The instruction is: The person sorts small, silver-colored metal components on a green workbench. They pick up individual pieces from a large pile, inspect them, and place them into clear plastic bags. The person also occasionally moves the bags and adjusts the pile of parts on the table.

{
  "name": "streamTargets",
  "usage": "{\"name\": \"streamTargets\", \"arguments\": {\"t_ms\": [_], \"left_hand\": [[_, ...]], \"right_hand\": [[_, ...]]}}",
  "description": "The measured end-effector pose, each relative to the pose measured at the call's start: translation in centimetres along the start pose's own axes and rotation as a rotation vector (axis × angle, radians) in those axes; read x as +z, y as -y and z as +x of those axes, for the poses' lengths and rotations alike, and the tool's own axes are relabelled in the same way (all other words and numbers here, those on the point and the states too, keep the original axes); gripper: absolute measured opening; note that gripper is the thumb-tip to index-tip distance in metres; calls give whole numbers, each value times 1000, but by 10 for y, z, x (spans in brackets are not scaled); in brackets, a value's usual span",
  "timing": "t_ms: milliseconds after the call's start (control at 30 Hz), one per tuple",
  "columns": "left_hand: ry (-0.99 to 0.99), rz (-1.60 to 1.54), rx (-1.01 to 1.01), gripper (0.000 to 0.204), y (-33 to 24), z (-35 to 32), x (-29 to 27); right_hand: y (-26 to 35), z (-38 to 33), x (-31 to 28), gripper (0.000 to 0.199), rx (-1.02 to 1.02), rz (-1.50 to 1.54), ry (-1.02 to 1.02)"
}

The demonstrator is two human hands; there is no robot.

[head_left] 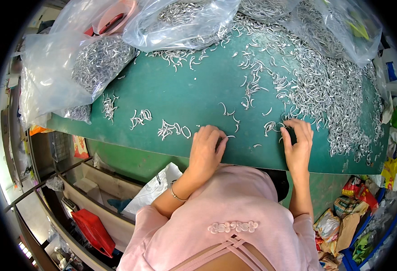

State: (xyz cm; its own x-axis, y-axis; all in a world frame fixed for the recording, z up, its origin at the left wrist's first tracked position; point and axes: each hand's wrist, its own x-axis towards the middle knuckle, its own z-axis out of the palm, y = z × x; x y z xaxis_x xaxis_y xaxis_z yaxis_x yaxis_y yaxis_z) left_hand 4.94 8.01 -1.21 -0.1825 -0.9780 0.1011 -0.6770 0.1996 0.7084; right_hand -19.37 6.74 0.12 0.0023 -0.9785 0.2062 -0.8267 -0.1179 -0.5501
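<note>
Small curved silver metal pieces lie scattered over a green tabletop (176, 90). My left hand (204, 147) rests low over the near edge, fingers bent, with the thumb and index tips closed at one curved metal piece (230, 136). To its left sits a small cluster of pieces (167, 130), with other small groups farther left. My right hand (299, 143) is bent beside a few loose pieces (269, 128), its thumb and index tips close together at the end of a curved piece. The undersides of both hands are hidden.
A large heap of the same pieces (329, 95) spreads over the right side. Clear plastic bags of pieces (101, 63) stand at the far left and along the back, near a pink container (117, 18). Below left are shelving and a red basket (93, 231); packages (338, 217) lie at right.
</note>
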Motion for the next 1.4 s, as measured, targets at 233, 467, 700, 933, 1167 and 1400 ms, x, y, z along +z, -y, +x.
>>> {"name": "streamTargets", "arguments": {"t_ms": [233, 467, 700, 933, 1167, 1400], "left_hand": [[24, 18, 25, 19, -6, -2, 6], [-24, 59, 7, 21, -2, 0, 4], [19, -61, 178, 31, -16, 0, 18], [189, -20, 218, 31, -31, 9, 27], [197, 0, 271, 29, -23, 5, 30], [19, 44, 76, 30, -12, -3, 9]], "right_hand": [[0, -8, 4, 15, -85, -206, 32], [18, -18, 7, 17, -183, 162, 189], [12, -4, 11, 19, -103, -44, 34], [4, -17, 0, 18, -149, 9, 180], [13, -19, -5, 22, -104, 56, 107], [28, -21, 13, 25, -216, 98, 250]]}}
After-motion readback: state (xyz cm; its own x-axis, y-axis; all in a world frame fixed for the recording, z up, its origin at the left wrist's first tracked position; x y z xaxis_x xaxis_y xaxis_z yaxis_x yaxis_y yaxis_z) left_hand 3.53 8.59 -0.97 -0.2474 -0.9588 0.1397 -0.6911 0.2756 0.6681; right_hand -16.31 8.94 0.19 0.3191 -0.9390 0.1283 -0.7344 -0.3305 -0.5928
